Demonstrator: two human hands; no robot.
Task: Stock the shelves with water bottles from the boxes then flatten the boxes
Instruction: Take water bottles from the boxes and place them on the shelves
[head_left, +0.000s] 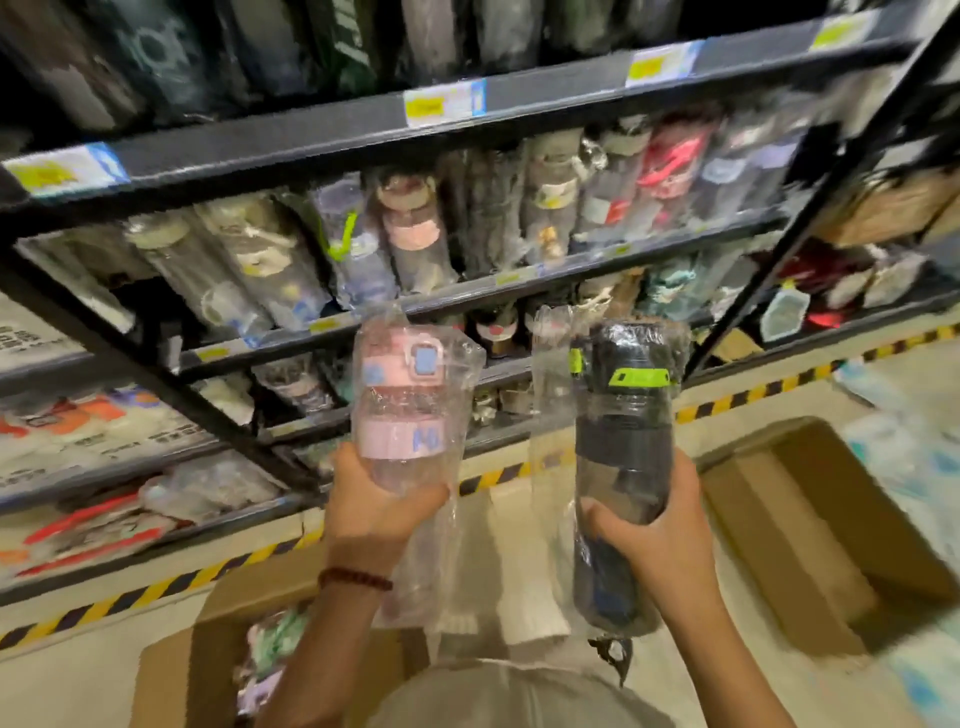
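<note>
Both forearms were raised in front of the shelves. The left hand had its fingers closed around the lower part of the pink bottle, which stood upright in a clear plastic bag. The right hand gripped the black bottle in the same way, just beside the pink one. Two open boxes lay on the floor below. The picture was blurred, so the price labels could not be read, and the bottles' bottoms were hidden in plastic.
</note>
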